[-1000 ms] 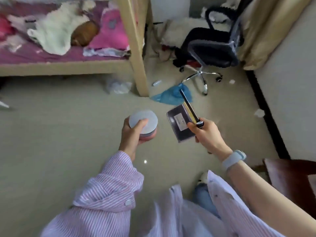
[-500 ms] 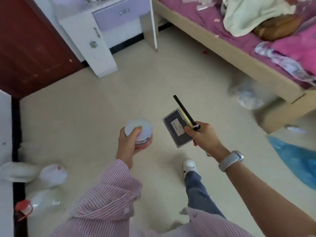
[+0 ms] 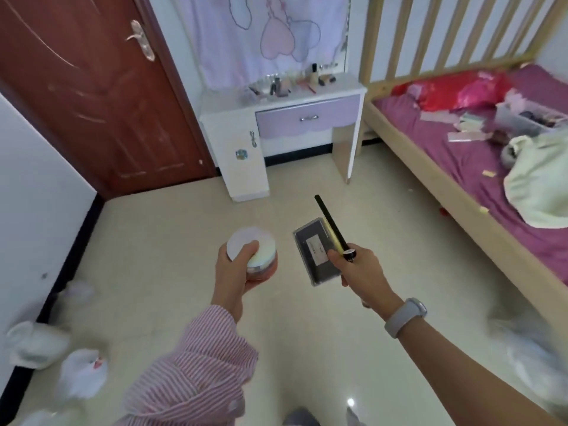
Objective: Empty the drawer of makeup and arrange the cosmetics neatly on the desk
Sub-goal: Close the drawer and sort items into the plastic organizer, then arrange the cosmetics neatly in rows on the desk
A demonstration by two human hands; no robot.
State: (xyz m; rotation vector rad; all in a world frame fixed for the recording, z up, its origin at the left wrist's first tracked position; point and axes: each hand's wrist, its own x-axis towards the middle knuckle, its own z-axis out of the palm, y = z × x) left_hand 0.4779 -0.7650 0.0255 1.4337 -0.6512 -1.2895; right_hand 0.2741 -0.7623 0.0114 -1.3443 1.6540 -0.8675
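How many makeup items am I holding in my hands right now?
3. A round jar in the left hand; a flat dark case and a thin black pencil in the right hand.

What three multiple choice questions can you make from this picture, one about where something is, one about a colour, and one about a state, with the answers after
1. Where is the round jar?
A. on the desk
B. in the left hand
C. on the bed

2. What colour is the desk drawer front?
A. lilac
B. green
C. black

3. How is the desk drawer?
A. pulled out
B. removed
C. closed

Answers:
1 B: the left hand grips the jar, thumb on its lid, over the floor.
2 A: the panel behind the metal handle is pale purple.
3 C: its front sits flush in the desk.
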